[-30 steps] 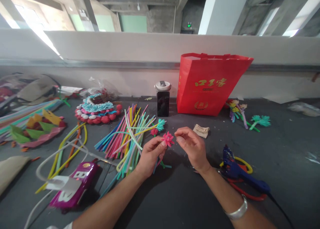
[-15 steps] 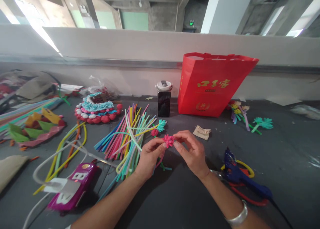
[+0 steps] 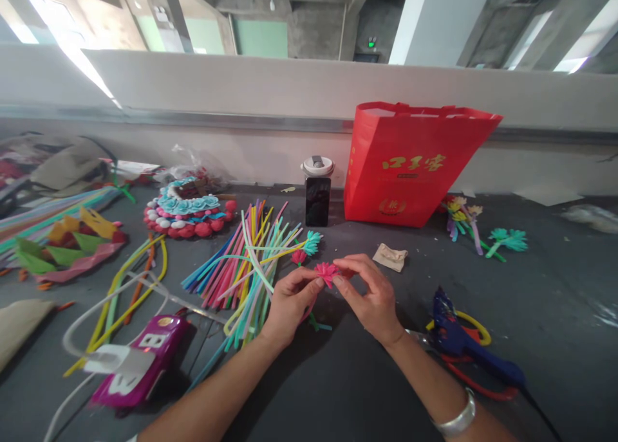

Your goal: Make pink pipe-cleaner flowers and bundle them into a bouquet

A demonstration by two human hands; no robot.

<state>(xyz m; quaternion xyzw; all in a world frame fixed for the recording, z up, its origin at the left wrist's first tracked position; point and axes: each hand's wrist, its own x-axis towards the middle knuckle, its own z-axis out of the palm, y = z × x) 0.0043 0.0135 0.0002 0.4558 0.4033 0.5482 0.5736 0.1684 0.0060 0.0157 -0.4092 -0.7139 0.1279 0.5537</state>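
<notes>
A pink flower [image 3: 327, 273] with many thin petals, seemingly of pipe cleaners, is held up between both hands above the dark table. My left hand [image 3: 292, 300] pinches its left side with thumb and fingertips. On the other side, my right hand [image 3: 369, 294] grips the petals between thumb and index finger. Just behind lie a red flower [image 3: 299, 256] and a turquoise flower [image 3: 312, 242]. Left of my left hand spreads a heap of coloured pipe cleaners [image 3: 246, 255]. A green piece [image 3: 316, 324] shows below the left fingers, partly hidden.
A blue glue gun [image 3: 466, 342] lies over scissors [image 3: 483, 381] at right. A purple power strip [image 3: 145, 358] with a white cable sits at left. Behind stand a phone [image 3: 317, 201] and a red bag [image 3: 415, 165]. Turquoise flowers [image 3: 509, 238] lie at far right.
The pink flower has tilted a little between my fingers, so its petals look more fanned out. Both hands stay in nearly the same place.
</notes>
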